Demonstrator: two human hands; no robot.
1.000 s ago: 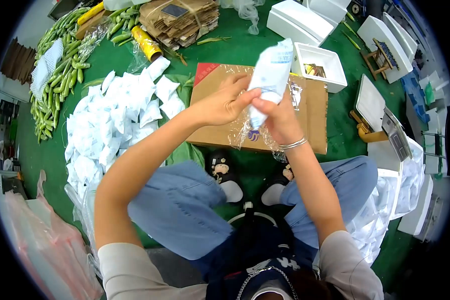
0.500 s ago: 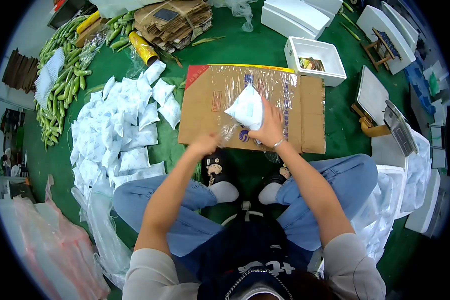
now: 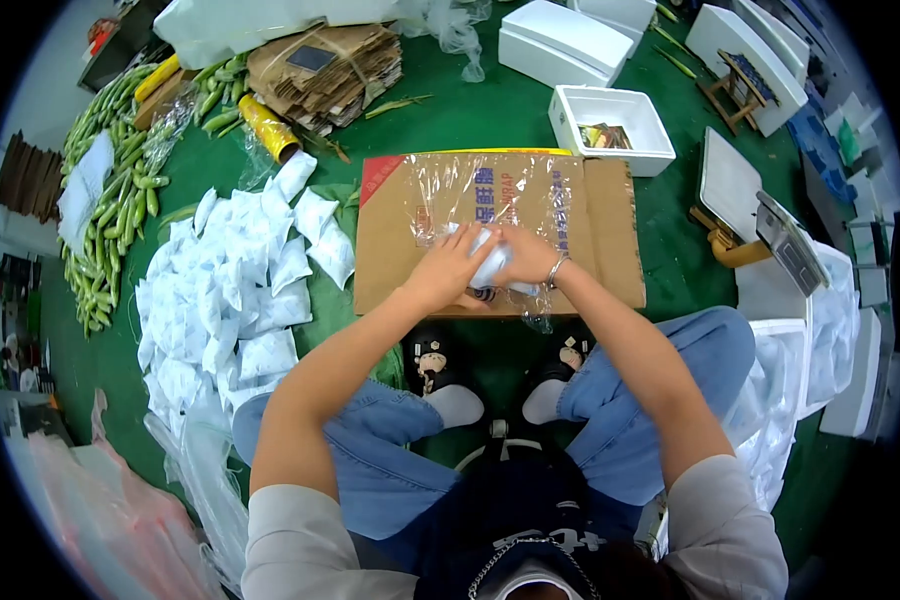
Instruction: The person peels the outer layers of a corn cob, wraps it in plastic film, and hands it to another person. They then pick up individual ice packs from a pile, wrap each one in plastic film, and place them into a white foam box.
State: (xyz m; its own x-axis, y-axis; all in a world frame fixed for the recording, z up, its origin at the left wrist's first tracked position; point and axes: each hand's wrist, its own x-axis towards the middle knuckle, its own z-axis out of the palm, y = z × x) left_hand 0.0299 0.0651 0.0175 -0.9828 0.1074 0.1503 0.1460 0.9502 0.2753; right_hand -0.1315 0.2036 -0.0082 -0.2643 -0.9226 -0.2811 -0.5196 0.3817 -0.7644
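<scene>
Both hands are closed around a white ice pack (image 3: 492, 262) above the flat cardboard box (image 3: 610, 230). My left hand (image 3: 446, 268) covers its left and upper side, fingers curved over it. From the right, my right hand (image 3: 526, 258) grips it, with a bracelet at that wrist. Clear plastic film (image 3: 470, 185) lies spread on the cardboard under the hands, and a loose end hangs over the front edge. Much of the pack is hidden by my fingers. A heap of similar white packs (image 3: 220, 290) lies on the floor to the left.
Green corn ears (image 3: 110, 220) are piled at far left, near a yellow roll (image 3: 268, 125) and stacked flattened cardboard (image 3: 325, 80). A white foam box (image 3: 660, 140) sits behind the cardboard. At right are a scale (image 3: 735, 185) and a foam box of bagged packs (image 3: 770, 390).
My left hand has moved up and right from the cardboard's front edge onto the pack. The pack has come lower and is now mostly covered by both hands. The view has shifted slightly.
</scene>
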